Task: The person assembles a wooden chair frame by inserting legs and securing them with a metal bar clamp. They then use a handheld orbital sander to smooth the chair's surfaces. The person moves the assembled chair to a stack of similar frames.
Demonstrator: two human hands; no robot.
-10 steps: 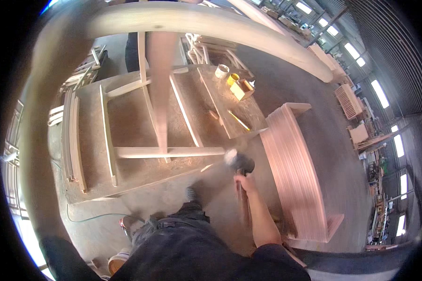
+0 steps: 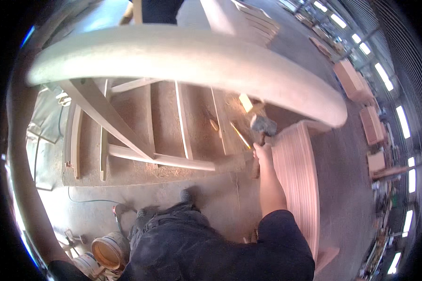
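Mallet (image 2: 263,125), where is it now?

It is between 2 and 3 o'clock from the view's middle, head up. The right hand (image 2: 263,152) is closed around its handle. The left arm (image 2: 26,164) rises at 9 o'clock; its hand I cannot make out, so I cannot tell its state.

What is different from the earlier frame?

The mallet appears higher, more toward 2 o'clock. The pale beam (image 2: 187,56) comes lower at 12 o'clock, and its brace (image 2: 110,114) slants down from 10 o'clock.

And the free room?

The mallet's head appears near the right edge of the surface (image 2: 166,122) and beside the curved stack (image 2: 297,173) at 4 o'clock. Beyond this stack, the floor (image 2: 344,164) is open at 3 o'clock.
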